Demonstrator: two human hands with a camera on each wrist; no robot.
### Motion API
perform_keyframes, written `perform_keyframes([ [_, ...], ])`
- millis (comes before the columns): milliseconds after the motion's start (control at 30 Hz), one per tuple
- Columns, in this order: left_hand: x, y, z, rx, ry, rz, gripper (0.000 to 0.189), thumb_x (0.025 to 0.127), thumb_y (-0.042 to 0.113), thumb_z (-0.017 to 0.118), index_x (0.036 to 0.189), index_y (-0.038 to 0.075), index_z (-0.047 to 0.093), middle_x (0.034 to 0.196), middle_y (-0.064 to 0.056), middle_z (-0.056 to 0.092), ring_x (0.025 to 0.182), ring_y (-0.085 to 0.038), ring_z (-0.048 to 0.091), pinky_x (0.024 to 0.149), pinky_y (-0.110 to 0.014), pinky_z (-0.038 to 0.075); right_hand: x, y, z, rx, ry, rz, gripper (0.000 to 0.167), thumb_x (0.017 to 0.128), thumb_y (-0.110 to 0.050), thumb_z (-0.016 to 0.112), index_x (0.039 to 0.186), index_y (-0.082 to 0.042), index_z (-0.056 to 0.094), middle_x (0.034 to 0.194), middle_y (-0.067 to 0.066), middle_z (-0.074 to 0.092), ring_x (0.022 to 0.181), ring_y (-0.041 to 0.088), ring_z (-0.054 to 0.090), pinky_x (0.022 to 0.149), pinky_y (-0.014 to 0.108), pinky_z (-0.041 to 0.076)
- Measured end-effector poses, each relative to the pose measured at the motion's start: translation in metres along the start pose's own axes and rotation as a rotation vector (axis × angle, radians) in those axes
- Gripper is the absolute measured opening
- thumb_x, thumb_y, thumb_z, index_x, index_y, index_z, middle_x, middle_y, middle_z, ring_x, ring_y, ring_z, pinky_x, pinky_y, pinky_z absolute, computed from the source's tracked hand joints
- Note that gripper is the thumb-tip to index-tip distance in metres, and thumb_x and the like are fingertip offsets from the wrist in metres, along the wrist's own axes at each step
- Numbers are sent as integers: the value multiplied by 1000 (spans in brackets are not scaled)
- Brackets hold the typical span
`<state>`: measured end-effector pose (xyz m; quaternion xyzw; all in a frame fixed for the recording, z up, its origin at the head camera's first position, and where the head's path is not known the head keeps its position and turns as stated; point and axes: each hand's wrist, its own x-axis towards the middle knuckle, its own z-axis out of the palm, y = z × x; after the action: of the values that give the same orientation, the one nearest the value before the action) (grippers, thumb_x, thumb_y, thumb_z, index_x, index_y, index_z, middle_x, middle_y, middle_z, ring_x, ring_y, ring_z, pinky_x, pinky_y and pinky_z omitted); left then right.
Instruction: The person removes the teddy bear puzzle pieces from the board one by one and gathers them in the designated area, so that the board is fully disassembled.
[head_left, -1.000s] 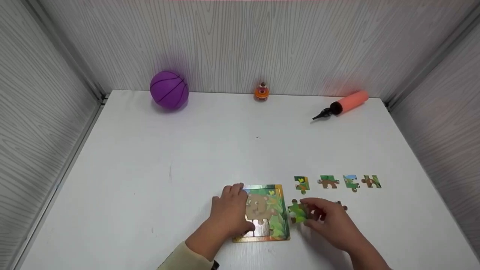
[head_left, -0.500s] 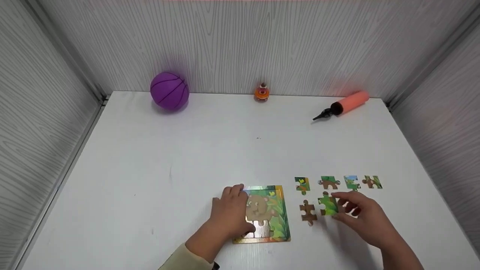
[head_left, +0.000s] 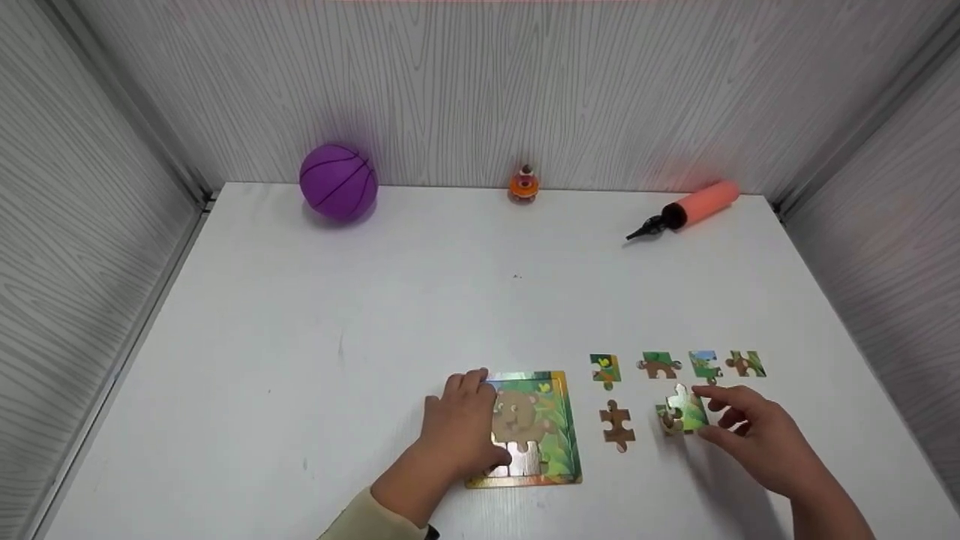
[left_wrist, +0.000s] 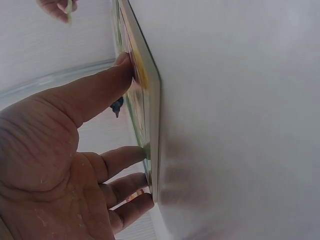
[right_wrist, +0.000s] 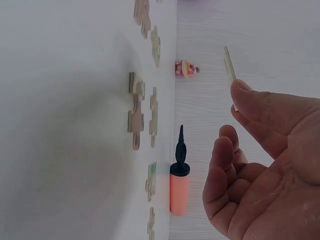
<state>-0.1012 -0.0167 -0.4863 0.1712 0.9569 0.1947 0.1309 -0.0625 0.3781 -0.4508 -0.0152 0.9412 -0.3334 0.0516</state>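
My left hand (head_left: 461, 420) rests on the left side of a bear puzzle board (head_left: 559, 427). In the left wrist view, its thumb and extended fingertips touch the puzzle board (left_wrist: 142, 100), which lies flat. Thumb and forefinger of my right hand (head_left: 761, 435) pinch a green jigsaw piece (head_left: 691, 414) raised off the table; the right wrist view shows the held piece (right_wrist: 230, 67) edge-on. Partly hidden behind it lies another piece (head_left: 666, 421). A brown piece (head_left: 617, 425) lies between the board and the right hand.
Behind the right hand is a row of loose pieces, among them a yellow-and-green piece (head_left: 605, 369) and a brown piece (head_left: 745, 364). Farther back are a purple ball (head_left: 339, 184), a small orange toy (head_left: 523, 185) and an orange-and-black pump (head_left: 694, 210). Panels enclose the table.
My right hand has carried the green piece rightward, away from the board, and the piece has turned a little. The brown piece beside the board is now uncovered. My left hand stays put.
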Motion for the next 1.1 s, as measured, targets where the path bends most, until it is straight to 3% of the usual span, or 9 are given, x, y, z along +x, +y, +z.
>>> perform_keyframes([
  [233, 0, 2, 0, 3, -2, -2, 90, 72, 48, 95, 139, 0, 60, 158, -15, 45, 144, -36, 41, 98, -67, 47, 1, 28, -8, -13, -56, 95, 55, 93, -3, 79, 145, -4, 63, 117, 15, 65, 91, 22, 64, 67, 29, 53],
  [633, -1, 5, -2, -8, -19, -11, 91, 72, 47, 96, 141, 0, 59, 158, -16, 44, 145, -37, 40, 100, -67, 46, 6, 70, -27, -11, -113, 279, 59, 95, -7, 76, 149, 2, 55, 122, 26, 63, 96, 26, 62, 67, 32, 53],
  [1100, 0, 1, 0, -9, -5, -8, 89, 72, 48, 96, 139, 1, 60, 158, -15, 44, 144, -36, 41, 98, -67, 47, 14, 76, -17, -27, -171, 345, 59, 93, -6, 75, 149, 1, 56, 119, 24, 63, 98, 32, 56, 70, 37, 52],
])
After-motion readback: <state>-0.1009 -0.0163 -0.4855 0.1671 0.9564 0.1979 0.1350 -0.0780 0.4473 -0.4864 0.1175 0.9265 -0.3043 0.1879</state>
